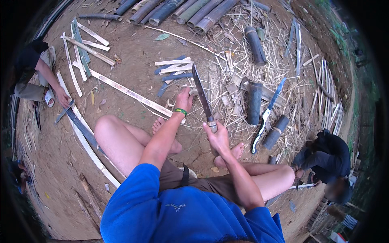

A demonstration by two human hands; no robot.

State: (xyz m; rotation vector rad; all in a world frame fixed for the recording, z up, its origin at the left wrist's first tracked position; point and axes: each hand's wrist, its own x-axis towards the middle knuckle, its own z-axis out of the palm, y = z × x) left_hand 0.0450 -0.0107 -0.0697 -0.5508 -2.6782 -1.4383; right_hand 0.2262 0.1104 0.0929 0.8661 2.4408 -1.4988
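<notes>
My right hand (218, 137) is wrapped round the handle of a long machete (202, 92). Its dark blade points away from me and leans a little left. To the left of the blade, my left hand (184, 101) is closed on a short pale bamboo piece (193, 92), mostly hidden by the fingers. Beyond that hand lies a small stack of split bamboo strips (174, 69), some pale, some dark-skinned. Right of the machete, a folding saw (265, 116) with a blue blade and pale handle rests on the ground.
Bamboo shavings (227, 36) and cut tubes (254, 103) litter the right side. Bamboo poles (210, 18) lie at the far edge. A long split strip (125, 90) runs to my left. One person (34, 75) crouches at left, another (326, 160) at right.
</notes>
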